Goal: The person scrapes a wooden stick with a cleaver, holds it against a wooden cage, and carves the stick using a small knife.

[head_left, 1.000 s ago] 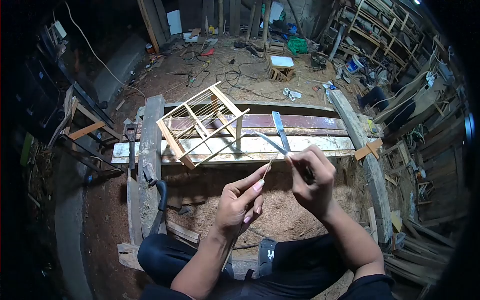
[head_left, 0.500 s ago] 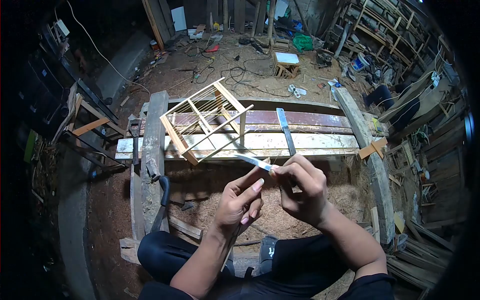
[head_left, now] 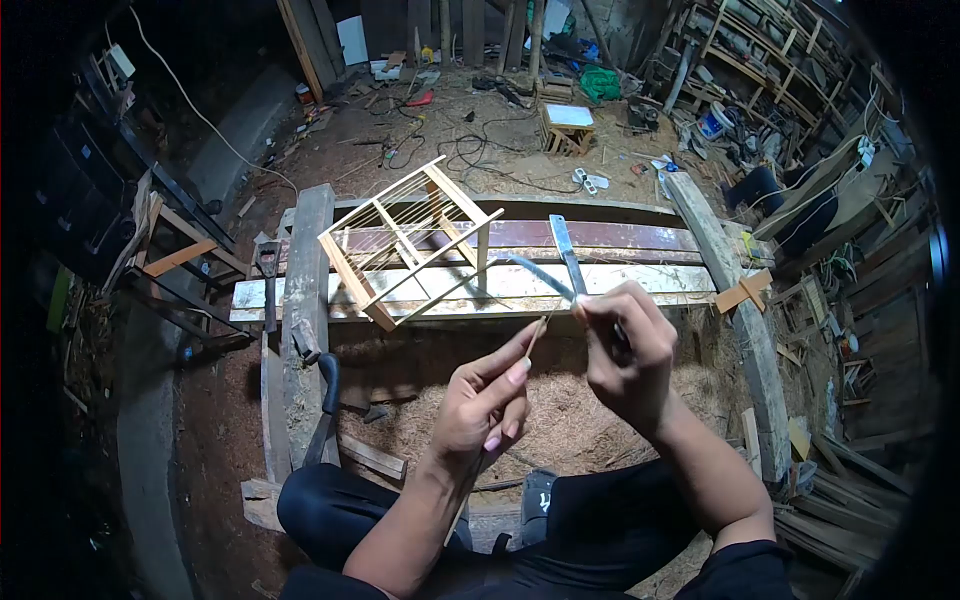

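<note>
My left hand [head_left: 478,408] pinches a thin wooden stick [head_left: 537,338] between thumb and forefinger; the stick runs down along the wrist. In my right hand [head_left: 632,345] is a knife [head_left: 543,276], its narrow blade pointing up and to the left. The blade is raised clear of the stick's upper tip. Beyond my hands, a small wooden frame with thin bars [head_left: 462,241], like a part-built cage, leans on the bench planks [head_left: 640,280]. Right of it lies a flat metal blade [head_left: 563,240], its lower end partly covered by the knife.
A thick beam [head_left: 308,270] crosses the bench's left side, another [head_left: 730,270] the right. A dark-handled tool [head_left: 329,380] rests against the left beam, near a saw-like handle [head_left: 268,262]. Crossed wood pieces [head_left: 744,294] sit on the right beam. Cables [head_left: 470,150] and shavings litter the floor.
My right hand has moved up and to the right, lifting the knife away from the stick's tip. My left hand has stayed nearly still with the stick.
</note>
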The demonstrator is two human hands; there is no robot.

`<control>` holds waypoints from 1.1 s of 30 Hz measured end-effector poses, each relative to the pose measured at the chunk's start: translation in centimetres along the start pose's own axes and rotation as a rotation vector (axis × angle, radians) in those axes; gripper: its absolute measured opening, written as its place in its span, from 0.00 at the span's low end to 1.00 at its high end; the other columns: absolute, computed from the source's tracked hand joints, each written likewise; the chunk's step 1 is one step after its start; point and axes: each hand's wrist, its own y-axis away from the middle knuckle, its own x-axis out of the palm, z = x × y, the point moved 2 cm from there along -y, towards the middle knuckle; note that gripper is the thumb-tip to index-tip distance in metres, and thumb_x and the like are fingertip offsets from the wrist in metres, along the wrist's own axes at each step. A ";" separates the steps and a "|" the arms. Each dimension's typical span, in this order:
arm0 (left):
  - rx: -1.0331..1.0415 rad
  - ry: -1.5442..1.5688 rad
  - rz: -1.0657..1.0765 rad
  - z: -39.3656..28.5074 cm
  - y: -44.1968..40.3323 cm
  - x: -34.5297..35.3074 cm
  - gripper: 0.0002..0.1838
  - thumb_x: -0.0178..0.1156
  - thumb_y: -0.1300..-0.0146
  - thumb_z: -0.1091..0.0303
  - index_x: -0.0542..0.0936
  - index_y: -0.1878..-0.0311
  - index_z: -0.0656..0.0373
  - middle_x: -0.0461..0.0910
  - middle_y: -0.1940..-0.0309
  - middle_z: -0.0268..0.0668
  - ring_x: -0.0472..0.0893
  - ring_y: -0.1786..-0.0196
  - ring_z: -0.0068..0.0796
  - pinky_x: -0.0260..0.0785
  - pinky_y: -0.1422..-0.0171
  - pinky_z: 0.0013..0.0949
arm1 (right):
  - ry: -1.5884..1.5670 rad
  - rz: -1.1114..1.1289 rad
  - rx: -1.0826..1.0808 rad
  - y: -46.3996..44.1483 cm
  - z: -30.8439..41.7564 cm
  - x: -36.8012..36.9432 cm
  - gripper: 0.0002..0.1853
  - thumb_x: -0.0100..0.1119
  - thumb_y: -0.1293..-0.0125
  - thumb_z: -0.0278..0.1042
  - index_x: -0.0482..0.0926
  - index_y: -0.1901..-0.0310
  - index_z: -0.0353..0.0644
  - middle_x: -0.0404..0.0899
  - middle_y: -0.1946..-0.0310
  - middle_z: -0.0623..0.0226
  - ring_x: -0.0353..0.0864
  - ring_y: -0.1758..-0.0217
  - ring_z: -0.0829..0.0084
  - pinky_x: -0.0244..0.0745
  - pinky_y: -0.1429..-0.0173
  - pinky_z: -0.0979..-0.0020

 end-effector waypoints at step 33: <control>0.007 0.049 -0.122 0.6 0.1 -0.5 0.17 0.58 0.22 0.70 0.80 0.35 0.64 0.79 0.82 0.37 0.61 0.90 0.13 0.54 0.84 0.20 | 0.140 0.199 -0.030 1.0 1.1 0.6 0.05 0.65 0.34 0.21 0.80 0.59 0.35 0.78 0.69 0.56 0.85 0.74 0.56 0.81 0.72 0.62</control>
